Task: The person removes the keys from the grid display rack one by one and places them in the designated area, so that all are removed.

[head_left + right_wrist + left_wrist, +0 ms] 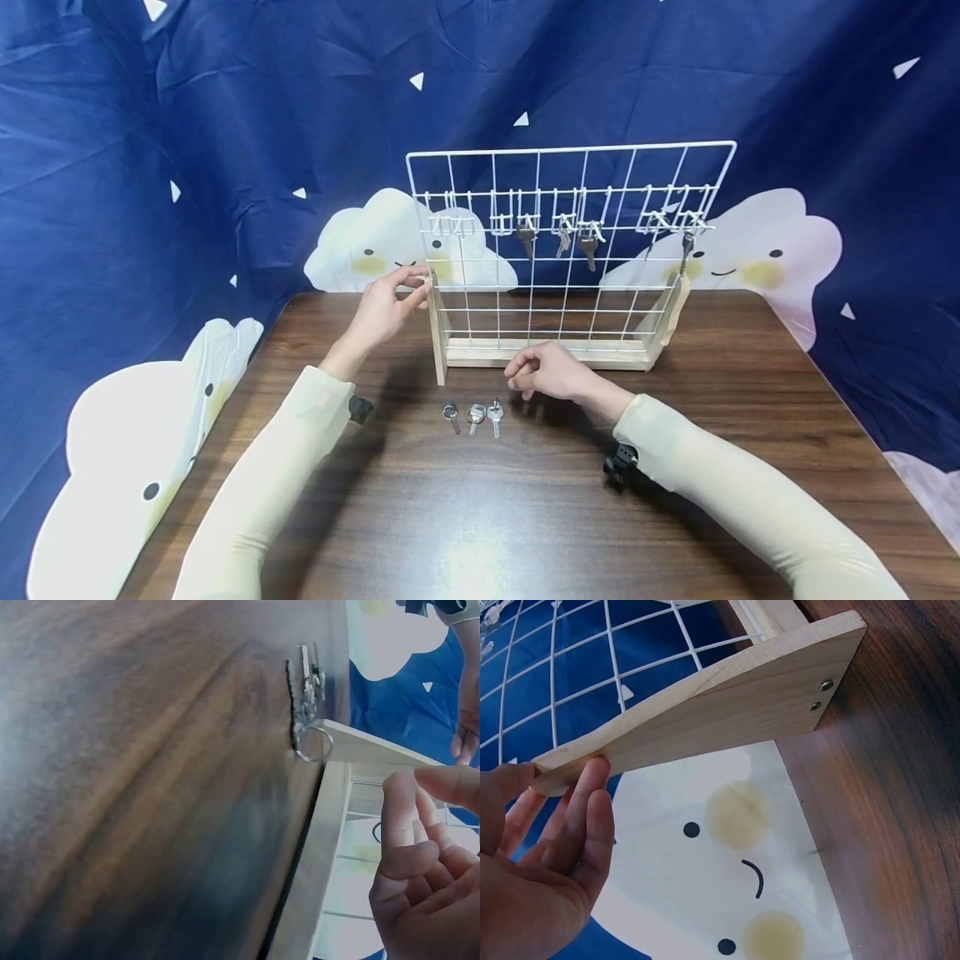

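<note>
My left hand (384, 310) holds the upper end of the left wooden side panel (438, 333) of a white wire grid rack (532, 287). In the left wrist view its thumb and fingers take the panel (727, 701) from two sides. Low over the table hovers my right hand (553, 372), fingers loosely bent, with nothing visible in it. Just left of it, three keys with rings lie in a row: a left key (452, 417), a middle key (475, 418) and a right key (495, 417). The right wrist view shows the keys (307, 694) overlapping.
White hooks (500, 223) line the grid. Several keys hang there, among them a dark key (527, 239), a silver key (563, 242) and a brown key (588, 248). The rack's wooden base (495, 354) rests on the brown table (420, 508). A blue cloud-print cloth (300, 100) hangs behind.
</note>
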`<state>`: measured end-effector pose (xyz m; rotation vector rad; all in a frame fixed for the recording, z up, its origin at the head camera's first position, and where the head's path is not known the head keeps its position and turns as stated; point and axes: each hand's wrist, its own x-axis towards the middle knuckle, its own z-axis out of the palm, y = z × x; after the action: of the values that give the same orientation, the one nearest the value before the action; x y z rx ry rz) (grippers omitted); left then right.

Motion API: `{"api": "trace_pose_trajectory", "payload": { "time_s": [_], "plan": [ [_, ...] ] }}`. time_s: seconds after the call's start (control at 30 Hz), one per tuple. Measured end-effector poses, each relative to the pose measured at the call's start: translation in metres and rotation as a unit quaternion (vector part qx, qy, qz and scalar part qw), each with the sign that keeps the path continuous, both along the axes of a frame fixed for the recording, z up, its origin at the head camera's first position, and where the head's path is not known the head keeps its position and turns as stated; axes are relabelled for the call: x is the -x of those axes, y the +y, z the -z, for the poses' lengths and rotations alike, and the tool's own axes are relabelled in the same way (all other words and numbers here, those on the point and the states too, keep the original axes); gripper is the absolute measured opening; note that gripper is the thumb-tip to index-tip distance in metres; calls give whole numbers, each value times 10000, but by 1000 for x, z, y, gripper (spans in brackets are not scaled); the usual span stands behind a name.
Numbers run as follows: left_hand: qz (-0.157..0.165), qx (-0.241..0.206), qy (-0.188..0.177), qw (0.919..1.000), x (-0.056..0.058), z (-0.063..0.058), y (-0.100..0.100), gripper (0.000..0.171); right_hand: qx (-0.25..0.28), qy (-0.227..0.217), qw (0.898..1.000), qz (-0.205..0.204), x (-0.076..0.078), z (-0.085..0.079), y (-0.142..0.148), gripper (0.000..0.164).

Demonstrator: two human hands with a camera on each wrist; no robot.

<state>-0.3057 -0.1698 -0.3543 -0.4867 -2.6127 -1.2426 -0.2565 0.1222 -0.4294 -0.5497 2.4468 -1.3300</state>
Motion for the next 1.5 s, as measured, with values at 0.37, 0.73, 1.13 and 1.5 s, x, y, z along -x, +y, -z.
{"api": "trace_pose_trajectory", "payload": {
  "time_s": [0.37,0.73,1.13,1.5],
  "plan": [
    [17,-8,-4,10000,-1,0,0,34,357,202,9990,177,1,-12,-2,18],
    [6,8,32,10000,-3,-1,0,34,510,382,9977,215,-1,-29,-1,20],
    [50,-21,46,10000,-2,-1,0,34,695,409,9957,454,-3,-44,0,16],
    [-8,59,72,10000,-1,-1,0,34,657,894,9921,585,-2,-58,4,17]
  ]
}}
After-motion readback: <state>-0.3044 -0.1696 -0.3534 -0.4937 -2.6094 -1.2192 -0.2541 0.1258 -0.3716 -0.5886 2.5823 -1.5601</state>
